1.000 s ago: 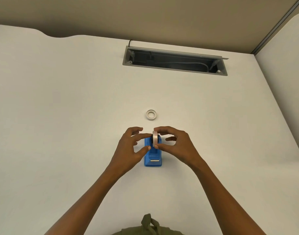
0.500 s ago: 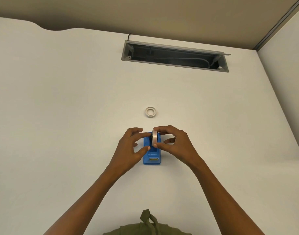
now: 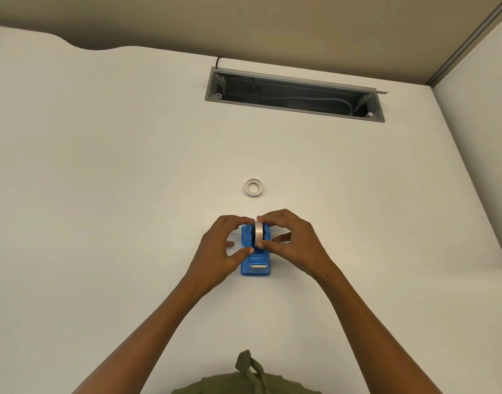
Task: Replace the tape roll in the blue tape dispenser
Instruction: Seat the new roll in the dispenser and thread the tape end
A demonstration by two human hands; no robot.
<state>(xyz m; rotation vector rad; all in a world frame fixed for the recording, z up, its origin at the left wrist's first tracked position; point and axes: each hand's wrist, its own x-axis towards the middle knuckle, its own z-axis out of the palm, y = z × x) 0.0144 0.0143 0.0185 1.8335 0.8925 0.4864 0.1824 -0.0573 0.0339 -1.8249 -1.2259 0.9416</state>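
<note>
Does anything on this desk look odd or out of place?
Only small things. A white ring, seemingly a bare tape core, lies loose beyond the blue dispenser. The cable hatch at the desk's far edge stands open, showing wires. Nothing looks spilled or damaged.

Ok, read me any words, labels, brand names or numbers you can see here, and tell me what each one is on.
No text can be read.
Blue tape dispenser: no lettering shows, only a plain metal strip near its front.
Tape roll, held edge-on by both hands: no print visible.
White ring on the table: blank.
</note>
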